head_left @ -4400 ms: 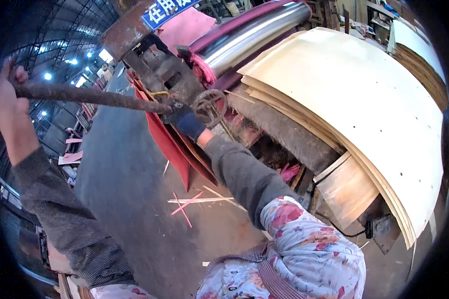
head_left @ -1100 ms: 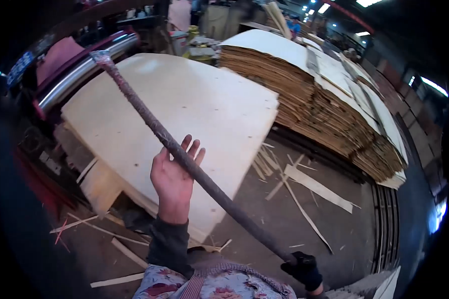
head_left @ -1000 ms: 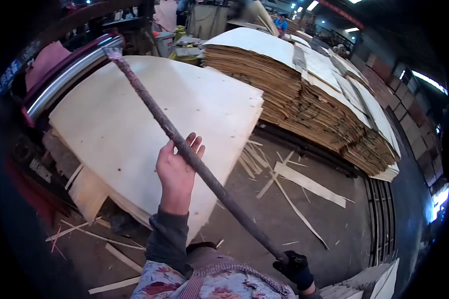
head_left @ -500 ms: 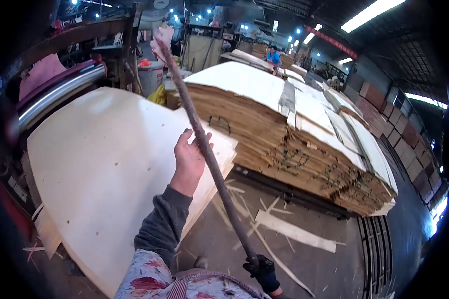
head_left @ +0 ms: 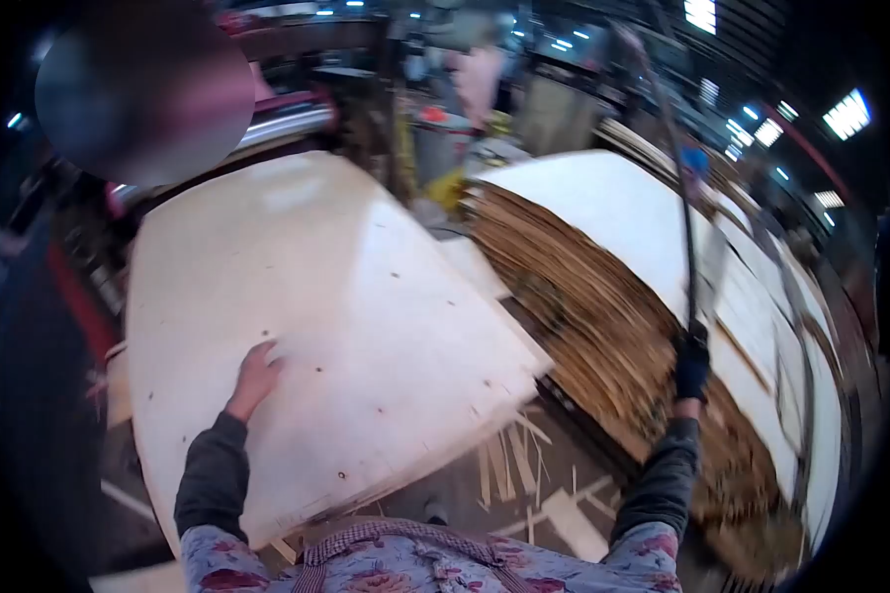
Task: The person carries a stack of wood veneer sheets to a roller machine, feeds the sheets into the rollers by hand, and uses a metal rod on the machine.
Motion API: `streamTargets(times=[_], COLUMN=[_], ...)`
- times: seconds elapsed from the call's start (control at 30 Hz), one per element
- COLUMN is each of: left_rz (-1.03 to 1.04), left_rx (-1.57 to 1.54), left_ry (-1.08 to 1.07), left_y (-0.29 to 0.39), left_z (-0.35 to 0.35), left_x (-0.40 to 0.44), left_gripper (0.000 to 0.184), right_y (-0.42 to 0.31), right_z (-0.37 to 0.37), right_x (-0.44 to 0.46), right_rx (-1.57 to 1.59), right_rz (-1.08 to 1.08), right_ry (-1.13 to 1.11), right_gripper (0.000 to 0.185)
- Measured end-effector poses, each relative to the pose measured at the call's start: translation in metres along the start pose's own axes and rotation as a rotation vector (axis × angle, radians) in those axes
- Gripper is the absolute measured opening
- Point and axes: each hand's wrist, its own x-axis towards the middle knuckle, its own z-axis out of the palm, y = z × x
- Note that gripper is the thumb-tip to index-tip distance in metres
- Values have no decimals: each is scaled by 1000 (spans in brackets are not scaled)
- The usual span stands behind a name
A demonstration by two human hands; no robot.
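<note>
Right hand point(head_left: 692, 366), dark-gloved, right of centre in the frame: closed around the lower part of a long, dark rod point(head_left: 686, 212). The rod stands nearly upright in the frame, reaching to the upper right, its far end blurred. Left hand point(head_left: 257, 379), bare, left of centre: fingers loosely curled, nothing seen in the grasp; it is over the top veneer sheet point(head_left: 297, 287), contact undetermined. A taller veneer stack point(head_left: 583, 306) occupies the right of the frame; a shiny roller point(head_left: 289, 127) shows at upper left.

Assessment: the rod appears stiff and probably fairly heavy, tip-heavy when gripped at one end; a second hold near mid-length would steady it. Veneer judged thin and liable to split; best taken along its edges.
</note>
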Motion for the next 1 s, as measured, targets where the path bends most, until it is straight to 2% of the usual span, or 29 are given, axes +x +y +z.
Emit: streamTargets(times=[0.03,0.07,0.1,0.13,0.17,0.2,0.23,0.27,0.3,0.37,0.4,0.43,0.47,0.57,0.6,0.63,0.67,0.73,0.77,0.83,0.87,0.9,0.97,1.0], left_rz=[-116,-217,-316,-367,-531,-697,-748,-763,-769,-794,-783,-796,-778,-784,-844,-904,-894,-837,-828,-681,-647,-648,-577,-581], left_rx=[160,268,378,404,452,492,506,532,558,453,340,347,307,215,171,129,144,-137,-136,-606,-787,-786,-1034,-1029], left_ry=[72,140,198,230,219,198,206,279,356,309,249,251,309,419,347,268,254,370,368,530,482,479,500,501], left_y=[-28,-51,-70,-84,-97,-109,-120,-133,-144,-168,-174,-172,-164,-167,-177,-184,-178,-146,-139,-133,-140,-127,-74,-65], left_z=[-20,-37,-54,-69,-81,-89,-93,-92,-93,-102,-109,-113,-113,-125,-131,-138,-147,-163,-173,-195,-205,-218,-246,-256], left_x=[-27,-56,-84,-111,-137,-165,-193,-219,-237,-266,-280,-289,-291,-301,-304,-306,-307,-309,-311,-316,-319,-315,-301,-299], left_gripper=[50,48,45,45,44,43,43,42,41,38,37,37,35,34,32,31,31,25,25,20,35,35,34,34], right_y=[35,120,102,97,92,89,87,28,-8,-122,-196,-264,-309,-387,-401,-416,-432,-457,-463,-473,-476,-478,-482,-488], right_z=[19,59,71,85,106,132,153,155,162,181,159,136,129,109,106,95,83,66,58,44,36,28,15,5], right_x=[28,51,61,74,83,82,79,77,51,-12,-40,-78,-104,-209,-245,-276,-294,-318,-329,-341,-345,-348,-346,-339], right_rx=[-195,-320,-573,-411,-251,-98,51,307,504,1385,1286,1511,1500,1798,1706,1717,1676,1600,1563,1501,1458,1405,1269,1207], right_rz=[106,-106,174,193,220,93,-27,183,-102,255,141,216,212,397,446,268,270,319,350,390,383,353,269,336], right_ry=[-134,-76,-209,-66,70,79,83,-193,-329,-752,-1041,-1167,-1492,-2123,-2254,-2172,-2225,-2270,-2256,-2193,-2138,-2079,-1938,-1904], right_gripper=[38,42,47,47,47,47,47,42,40,38,38,40,42,42,43,42,42,41,41,41,41,41,40,40])
